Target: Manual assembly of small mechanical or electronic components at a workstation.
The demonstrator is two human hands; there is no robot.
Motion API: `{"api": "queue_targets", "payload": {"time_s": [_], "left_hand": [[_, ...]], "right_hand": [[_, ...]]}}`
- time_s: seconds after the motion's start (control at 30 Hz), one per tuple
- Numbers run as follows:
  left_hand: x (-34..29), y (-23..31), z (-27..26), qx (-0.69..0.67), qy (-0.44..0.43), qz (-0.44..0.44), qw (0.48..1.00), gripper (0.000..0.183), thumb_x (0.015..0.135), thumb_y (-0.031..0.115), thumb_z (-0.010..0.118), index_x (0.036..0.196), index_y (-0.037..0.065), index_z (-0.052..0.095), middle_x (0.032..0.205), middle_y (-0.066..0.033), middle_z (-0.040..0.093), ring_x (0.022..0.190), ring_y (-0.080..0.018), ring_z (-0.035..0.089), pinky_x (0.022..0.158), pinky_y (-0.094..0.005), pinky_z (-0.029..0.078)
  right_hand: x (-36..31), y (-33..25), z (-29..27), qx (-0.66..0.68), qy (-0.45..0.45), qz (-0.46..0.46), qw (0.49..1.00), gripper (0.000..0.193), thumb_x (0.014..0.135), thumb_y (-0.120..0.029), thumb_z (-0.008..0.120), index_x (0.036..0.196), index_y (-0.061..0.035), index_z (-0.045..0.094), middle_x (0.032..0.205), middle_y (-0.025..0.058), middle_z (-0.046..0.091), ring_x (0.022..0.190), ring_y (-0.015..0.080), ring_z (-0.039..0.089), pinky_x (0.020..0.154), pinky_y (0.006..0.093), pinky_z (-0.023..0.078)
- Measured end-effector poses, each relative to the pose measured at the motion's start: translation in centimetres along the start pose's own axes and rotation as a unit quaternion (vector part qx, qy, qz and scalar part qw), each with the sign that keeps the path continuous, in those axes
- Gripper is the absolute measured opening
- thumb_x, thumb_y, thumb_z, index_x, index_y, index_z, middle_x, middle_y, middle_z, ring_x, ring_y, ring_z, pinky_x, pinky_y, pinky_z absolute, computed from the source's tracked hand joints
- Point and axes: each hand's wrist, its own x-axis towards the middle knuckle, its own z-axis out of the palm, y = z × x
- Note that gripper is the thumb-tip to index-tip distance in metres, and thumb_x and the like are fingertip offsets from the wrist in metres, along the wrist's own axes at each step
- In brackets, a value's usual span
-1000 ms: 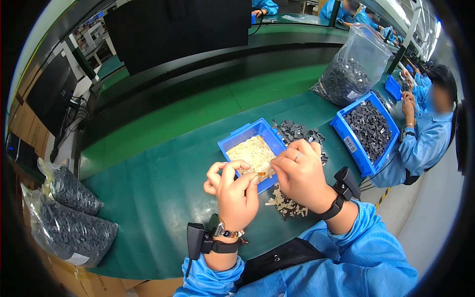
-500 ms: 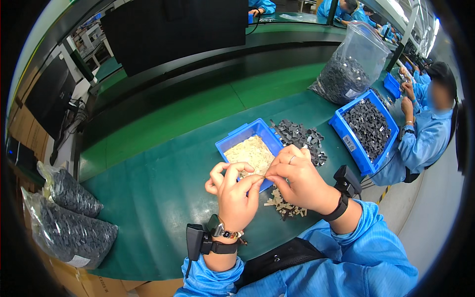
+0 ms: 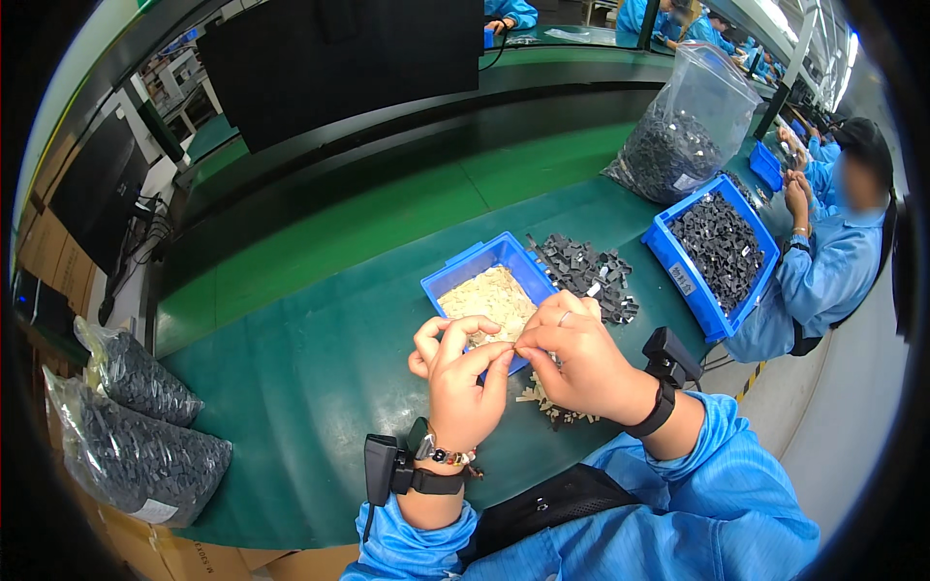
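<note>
My left hand (image 3: 463, 373) and my right hand (image 3: 573, 360) meet fingertip to fingertip over the near rim of a small blue bin (image 3: 438, 283). Each pinches thumb against forefinger; whatever lies between the tips is too small to make out. Cream-coloured flat pieces (image 3: 492, 298) fill the bin. Beyond my right hand lies a loose heap of small black parts (image 3: 587, 269). Partly covered by that hand, a pile of small beige and dark pieces (image 3: 562, 404) rests on the green table.
A larger blue bin of black parts (image 3: 719, 237) stands at the right, beside a co-worker (image 3: 831, 242). Behind it is a clear bag of dark parts (image 3: 678, 145). Two more filled bags (image 3: 145, 450) lie at the table's left edge. A black panel (image 3: 339, 68) rises at the back.
My right hand has shifted slightly left, its fingertips still meeting those of my left hand. My left hand has hardly moved. The co-worker's hands have drawn closer together.
</note>
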Motion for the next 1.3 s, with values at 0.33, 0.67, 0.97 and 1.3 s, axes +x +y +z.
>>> {"api": "queue_targets", "payload": {"time_s": [0.33, 0.67, 0.97, 1.3], "left_hand": [[-0.1, -0.2, 0.0, 0.023, 0.031, -0.023, 0.999, 0.006, 0.071, 0.009, 0.074, 0.076, 0.012, 0.072, 0.101, 0.0022, 0.064, 0.108, -0.0267, 0.046, 0.092, -0.0425, 0.028], [0.2, 0.9, -0.3, 0.003, 0.022, -0.002, 1.0, 0.007, 0.07, 0.012, 0.076, 0.076, 0.015, 0.075, 0.1, 0.0032, 0.065, 0.11, -0.026, 0.046, 0.091, -0.0421, 0.028], [0.0, 0.2, -0.1, -0.011, 0.023, -0.005, 1.0, 0.006, 0.069, 0.011, 0.075, 0.074, 0.014, 0.073, 0.099, 0.0041, 0.066, 0.108, -0.0246, 0.047, 0.09, -0.0417, 0.029], [-0.1, -0.2, 0.1, 0.061, 0.062, -0.053, 0.995, 0.009, 0.068, 0.01, 0.073, 0.075, 0.015, 0.073, 0.103, 0.0054, 0.065, 0.112, -0.0264, 0.045, 0.089, -0.0433, 0.026]], "right_hand": [[-0.3, 0.2, -0.6, 0.0, 0.017, 0.006, 1.0, 0.012, 0.073, -0.001, 0.069, 0.081, -0.0085, 0.068, 0.084, 0.0004, 0.064, 0.093, 0.0228, 0.057, 0.079, 0.0381, 0.034], [-0.4, 0.4, -0.8, -0.061, 0.026, -0.024, 0.998, 0.013, 0.071, -0.003, 0.071, 0.082, -0.0102, 0.069, 0.085, -0.0004, 0.062, 0.09, 0.0219, 0.056, 0.076, 0.0392, 0.032], [-0.4, -0.1, -0.2, -0.066, 0.023, -0.043, 0.997, 0.019, 0.066, 0.0, 0.073, 0.082, -0.0105, 0.069, 0.083, -0.0003, 0.063, 0.089, 0.0222, 0.056, 0.074, 0.0376, 0.03], [-0.3, 0.9, -0.6, -0.105, 0.067, -0.056, 0.991, 0.016, 0.069, -0.007, 0.076, 0.082, -0.0133, 0.07, 0.083, -0.0028, 0.062, 0.089, 0.0205, 0.057, 0.076, 0.0387, 0.032]]}}
